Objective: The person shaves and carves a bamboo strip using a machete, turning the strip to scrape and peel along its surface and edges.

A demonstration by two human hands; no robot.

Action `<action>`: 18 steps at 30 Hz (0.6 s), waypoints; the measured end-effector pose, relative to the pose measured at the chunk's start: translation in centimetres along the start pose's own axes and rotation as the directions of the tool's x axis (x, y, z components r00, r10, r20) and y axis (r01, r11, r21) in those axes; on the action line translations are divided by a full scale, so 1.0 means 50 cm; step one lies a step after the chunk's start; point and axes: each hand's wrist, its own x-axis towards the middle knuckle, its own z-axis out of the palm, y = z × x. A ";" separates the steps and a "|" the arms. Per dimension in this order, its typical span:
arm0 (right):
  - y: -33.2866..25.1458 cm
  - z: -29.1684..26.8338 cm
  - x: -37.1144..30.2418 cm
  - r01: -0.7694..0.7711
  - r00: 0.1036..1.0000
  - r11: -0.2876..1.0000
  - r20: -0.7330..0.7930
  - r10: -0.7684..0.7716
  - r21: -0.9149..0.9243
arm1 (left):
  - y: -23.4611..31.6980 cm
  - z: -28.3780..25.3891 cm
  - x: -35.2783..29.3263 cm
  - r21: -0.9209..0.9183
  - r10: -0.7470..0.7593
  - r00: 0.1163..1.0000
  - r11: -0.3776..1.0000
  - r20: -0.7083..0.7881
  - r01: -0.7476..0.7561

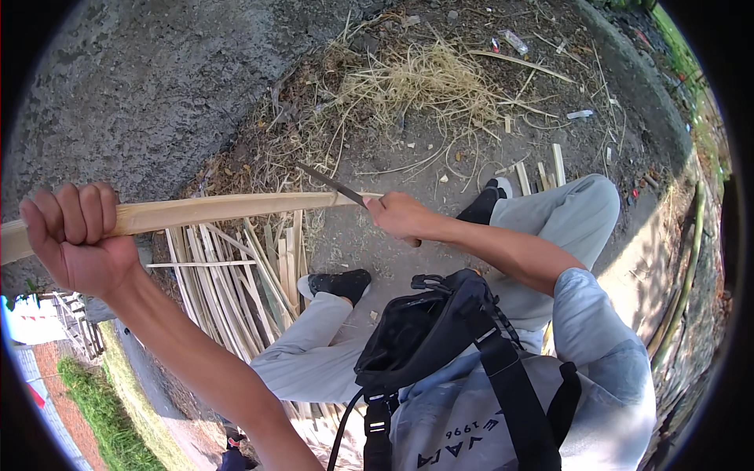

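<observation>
My left hand is wrapped round a long pale bamboo strip, which runs across the view from the left edge towards my right hand. My right hand grips a knife by its handle. The dark blade points up and to the left and crosses the strip close to its right end. Fingers of my right hand cover most of the handle and hide where the strip ends.
Below the strip lies a pile of split strips beside my left shoe. Curly shavings are heaped on the ground ahead. A concrete slab fills the upper left. A black bag hangs at my chest.
</observation>
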 end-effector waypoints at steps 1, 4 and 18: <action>-0.049 -0.021 -0.012 0.018 1.000 0.998 0.008 -0.019 0.062 | -0.004 -0.003 0.008 0.023 0.008 1.000 1.000 -0.025 -0.008; -0.132 -0.044 -0.041 0.320 0.944 0.942 -0.117 -0.308 0.104 | -0.001 0.004 0.023 0.045 0.002 0.999 0.999 -0.033 -0.001; -0.024 0.006 0.011 0.103 0.982 0.994 -0.156 -0.107 -0.032 | -0.029 0.044 0.034 0.023 0.002 0.999 1.000 -0.037 -0.002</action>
